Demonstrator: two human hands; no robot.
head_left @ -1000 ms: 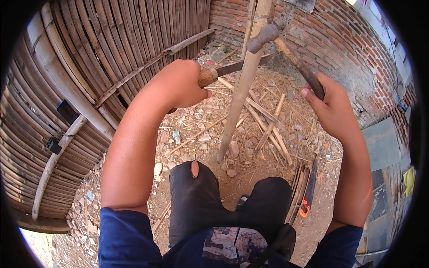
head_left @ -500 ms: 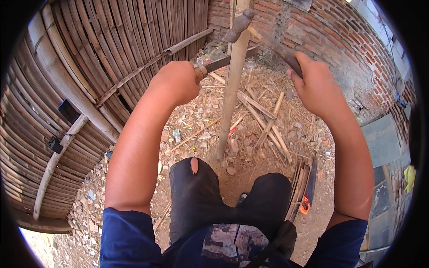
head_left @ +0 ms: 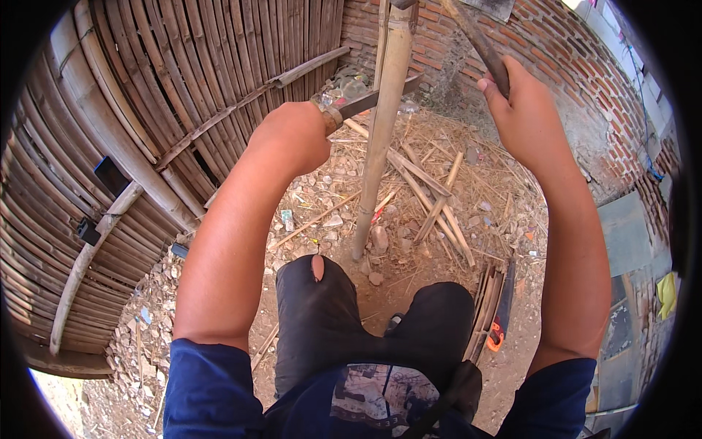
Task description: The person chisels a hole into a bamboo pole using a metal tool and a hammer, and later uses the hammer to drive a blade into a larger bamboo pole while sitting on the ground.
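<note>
A tall bamboo pole (head_left: 380,132) stands upright on the dirt in front of my knees. My left hand (head_left: 292,135) grips the handle of a knife (head_left: 358,104) whose dark blade lies against the pole. My right hand (head_left: 523,110) is raised high to the right of the pole, closed around the wooden handle of a hammer (head_left: 479,44). The hammer's head is out of view past the top edge.
A woven bamboo panel (head_left: 146,124) leans at the left. A brick wall (head_left: 585,66) runs behind and to the right. Split bamboo strips (head_left: 431,197), straw and stones litter the ground. A saw with an orange handle (head_left: 501,314) lies by a bundle of slats at my right knee.
My right hand has lifted the hammer up and away from the pole top, so its head has left the picture. The left hand and knife stayed at the pole.
</note>
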